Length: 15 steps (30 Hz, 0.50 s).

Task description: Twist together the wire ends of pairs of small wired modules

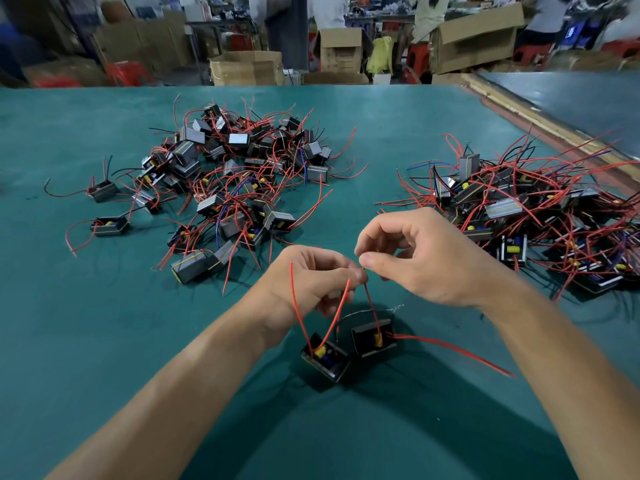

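1. Left hand [311, 282] pinches the red wires [346, 295] where they meet; right hand [426, 258] pinches the same spot.
2. Left module [325, 360] and right module [374, 338] are side by side below the hands, over the table [104, 341].
3. Left heap [235, 181] and right heap [536, 216] lie beyond.

Two heaps, one pair on a green cloth table [104, 341]
Left heap of small black wired modules [235, 181] lies behind the left hand [308, 282], right heap [540, 216] beside the right hand [426, 258]; the near pair [325, 362] sits below both hands, red wires [370, 299] running up to them.

Place: assembly workshop.
Evidence: green counter [104, 341] with module heaps [235, 181]; open cartons [247, 69], red stools [528, 53], seated workers [429, 15] behind.
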Each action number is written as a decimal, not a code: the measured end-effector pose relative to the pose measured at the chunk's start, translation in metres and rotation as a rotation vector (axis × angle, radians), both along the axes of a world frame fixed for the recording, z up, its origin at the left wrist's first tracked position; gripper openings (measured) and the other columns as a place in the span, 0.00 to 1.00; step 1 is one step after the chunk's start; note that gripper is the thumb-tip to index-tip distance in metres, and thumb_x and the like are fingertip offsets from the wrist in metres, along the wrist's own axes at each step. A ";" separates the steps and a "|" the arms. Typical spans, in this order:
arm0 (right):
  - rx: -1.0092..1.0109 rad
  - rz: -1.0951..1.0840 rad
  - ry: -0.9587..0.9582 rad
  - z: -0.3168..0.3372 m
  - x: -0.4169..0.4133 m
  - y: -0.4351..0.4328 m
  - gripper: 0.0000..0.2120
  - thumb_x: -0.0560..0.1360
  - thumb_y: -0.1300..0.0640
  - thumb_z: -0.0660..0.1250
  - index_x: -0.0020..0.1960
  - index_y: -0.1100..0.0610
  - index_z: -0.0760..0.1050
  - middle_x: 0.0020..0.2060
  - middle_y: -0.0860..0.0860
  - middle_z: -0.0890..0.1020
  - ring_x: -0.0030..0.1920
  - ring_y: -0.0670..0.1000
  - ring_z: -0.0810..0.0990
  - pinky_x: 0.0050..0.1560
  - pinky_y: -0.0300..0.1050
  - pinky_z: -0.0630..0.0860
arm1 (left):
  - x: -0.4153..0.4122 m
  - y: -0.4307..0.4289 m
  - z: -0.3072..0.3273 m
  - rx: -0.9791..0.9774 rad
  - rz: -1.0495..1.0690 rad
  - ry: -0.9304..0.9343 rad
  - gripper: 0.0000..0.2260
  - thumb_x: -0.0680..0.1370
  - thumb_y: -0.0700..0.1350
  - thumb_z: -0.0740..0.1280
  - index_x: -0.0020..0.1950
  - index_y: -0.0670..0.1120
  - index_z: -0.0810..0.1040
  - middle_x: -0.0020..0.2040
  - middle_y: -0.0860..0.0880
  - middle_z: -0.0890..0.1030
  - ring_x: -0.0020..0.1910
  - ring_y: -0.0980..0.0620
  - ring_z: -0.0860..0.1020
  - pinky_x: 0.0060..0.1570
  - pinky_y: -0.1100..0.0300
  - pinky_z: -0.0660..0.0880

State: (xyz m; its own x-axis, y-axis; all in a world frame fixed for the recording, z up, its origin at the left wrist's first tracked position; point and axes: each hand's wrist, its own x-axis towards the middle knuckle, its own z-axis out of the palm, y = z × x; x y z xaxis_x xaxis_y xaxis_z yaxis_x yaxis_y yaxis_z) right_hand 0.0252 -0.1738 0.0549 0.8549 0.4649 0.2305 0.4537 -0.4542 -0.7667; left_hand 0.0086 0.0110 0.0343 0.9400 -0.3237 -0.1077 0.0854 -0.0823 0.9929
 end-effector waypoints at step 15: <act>-0.058 0.075 0.104 0.002 0.001 -0.006 0.07 0.75 0.64 0.70 0.40 0.55 0.81 0.32 0.48 0.82 0.32 0.42 0.76 0.35 0.35 0.72 | 0.002 -0.001 -0.002 0.056 0.000 -0.083 0.08 0.71 0.35 0.74 0.33 0.43 0.82 0.25 0.48 0.76 0.23 0.55 0.71 0.25 0.66 0.69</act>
